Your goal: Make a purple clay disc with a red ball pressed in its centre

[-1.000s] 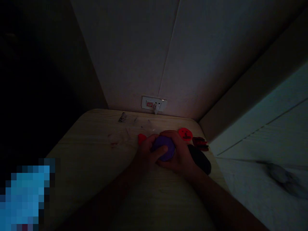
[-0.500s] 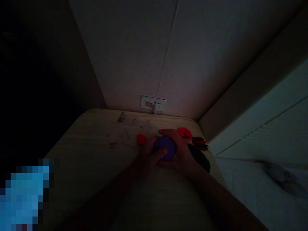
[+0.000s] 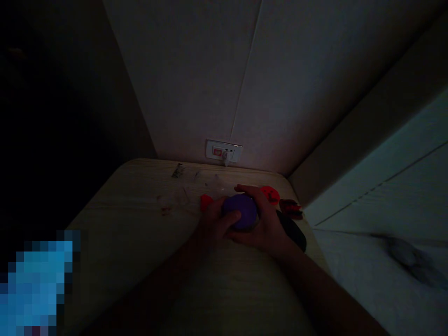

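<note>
A smooth, round purple object is between my two hands, above the wooden table; the dim light hides just what it is. My left hand grips it from the left, the thumb lying across its near face. From the right, my right hand curls round it, with fingers along its far side and the thumb side below. A paler edge shows under its lower right. Just beyond my left hand lies a small red piece, partly covered. Behind my right hand is a flat red round piece with dark marks.
On the wooden table, a dark red piece with black strips and a black rounded object lie at the right. Clear plastic bits and a dark-patterned scrap lie near the back. A wall socket holds a plug.
The purple object has tilted a little in my hands, and a pale edge now shows beneath it. My right hand has shifted slightly, its fingers reaching round the far side.
</note>
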Motion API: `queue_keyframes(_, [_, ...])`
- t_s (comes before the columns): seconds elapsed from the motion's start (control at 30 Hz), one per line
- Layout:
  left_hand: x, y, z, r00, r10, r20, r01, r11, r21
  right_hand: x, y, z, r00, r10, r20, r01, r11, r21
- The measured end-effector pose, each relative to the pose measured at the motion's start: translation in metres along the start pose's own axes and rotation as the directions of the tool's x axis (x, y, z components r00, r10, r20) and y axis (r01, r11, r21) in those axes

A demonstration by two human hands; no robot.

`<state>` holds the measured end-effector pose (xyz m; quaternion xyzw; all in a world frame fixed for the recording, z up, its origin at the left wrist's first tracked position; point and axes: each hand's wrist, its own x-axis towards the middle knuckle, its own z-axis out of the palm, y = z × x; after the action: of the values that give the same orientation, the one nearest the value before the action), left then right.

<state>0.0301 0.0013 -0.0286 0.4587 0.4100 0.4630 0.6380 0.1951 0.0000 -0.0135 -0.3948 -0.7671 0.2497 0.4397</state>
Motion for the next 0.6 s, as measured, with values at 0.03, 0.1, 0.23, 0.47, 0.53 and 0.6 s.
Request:
queue_keyframes(0.03, [0.0, -0.001, -0.001, 1.0, 0.021, 0.0, -0.021, 0.999, 0.05, 0.001, 0.001, -0.001, 1.0, -0.009, 0.023, 0.009, 1.0, 0.004])
queue_keyframes(0.1, [-0.001, -0.002, -0.003, 0.998, 0.068, 0.012, -0.069, 0.988, 0.138, 0.002, 0.001, -0.001, 0.997, -0.035, 0.067, 0.035, 0.999, 0.005])
queue_keyframes(0.23, [-0.001, 0.0, -0.003, 0.993, 0.098, 0.061, -0.104, 0.987, 0.121, 0.001, 0.0, 0.002, 0.994, -0.085, 0.07, 0.084, 0.996, 0.017])
queue_keyframes(0.47, [0.0, 0.006, 0.001, 0.999, -0.044, 0.032, 0.045, 0.999, -0.027, -0.001, -0.004, 0.001, 0.999, -0.002, -0.032, 0.003, 1.0, 0.004])
queue_keyframes(0.53, [0.0, 0.006, 0.001, 0.999, -0.046, 0.02, 0.046, 0.999, -0.005, -0.001, -0.004, -0.003, 0.999, -0.004, 0.047, 0.003, 0.999, 0.038])
queue_keyframes(0.6, [0.0, 0.004, -0.001, 1.0, -0.026, 0.012, 0.025, 0.998, 0.063, 0.001, -0.004, -0.006, 0.993, -0.021, 0.118, 0.014, 0.998, 0.065])
